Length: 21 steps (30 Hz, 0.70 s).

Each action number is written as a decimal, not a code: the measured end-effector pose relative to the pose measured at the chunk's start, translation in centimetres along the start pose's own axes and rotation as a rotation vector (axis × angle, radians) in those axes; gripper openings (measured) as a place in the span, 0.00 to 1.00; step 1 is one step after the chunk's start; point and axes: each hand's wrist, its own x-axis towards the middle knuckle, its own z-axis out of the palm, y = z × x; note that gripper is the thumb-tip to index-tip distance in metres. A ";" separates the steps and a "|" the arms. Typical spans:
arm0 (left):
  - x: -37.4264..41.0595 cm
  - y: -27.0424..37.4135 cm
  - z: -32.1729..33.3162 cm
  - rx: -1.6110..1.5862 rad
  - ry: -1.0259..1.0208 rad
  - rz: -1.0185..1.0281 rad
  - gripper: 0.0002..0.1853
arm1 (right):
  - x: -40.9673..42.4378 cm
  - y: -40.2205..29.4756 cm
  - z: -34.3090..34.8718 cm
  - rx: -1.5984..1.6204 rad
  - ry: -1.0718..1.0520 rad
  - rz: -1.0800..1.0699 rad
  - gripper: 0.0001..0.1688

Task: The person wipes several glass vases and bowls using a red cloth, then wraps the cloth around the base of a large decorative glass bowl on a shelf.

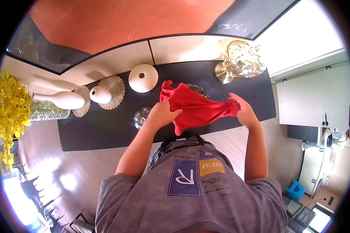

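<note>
A red cloth (195, 109) is stretched between my two hands above a dark cabinet top (105, 131). My left hand (164, 113) grips its left part, with the thumb lying over the fabric. At the cloth's twisted right end, my right hand (243, 110) holds it, fingers pointing up and to the left. Behind the cloth, a glass dish (199, 90) shows only in part; what it holds cannot be told. A clear glass piece (141, 118) stands just left of my left forearm, partly covered by it.
A round white vase (143, 78), a small white vase (101, 95) on a lace doily (113, 92) and a long-necked white vase (68, 100) stand left. Yellow flowers (11, 110) are at the far left. A brass-based glass lamp (239, 62) stands back right. A framed picture (134, 23) hangs behind.
</note>
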 end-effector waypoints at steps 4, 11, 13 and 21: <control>2.7 0.1 -2.1 0.035 -0.295 -0.154 0.26 | -1.9 -2.7 0.0 0.173 -0.089 0.105 0.33; 6.0 0.9 -1.2 0.182 -0.175 -0.045 0.25 | -2.0 1.1 0.5 0.277 0.295 0.117 0.32; 6.7 -0.7 0.3 0.073 -0.106 -0.053 0.22 | -2.3 1.3 4.2 0.163 0.382 0.014 0.33; 5.1 -0.1 1.4 -0.002 0.165 0.127 0.14 | -1.0 -0.8 13.1 0.216 0.281 0.055 0.30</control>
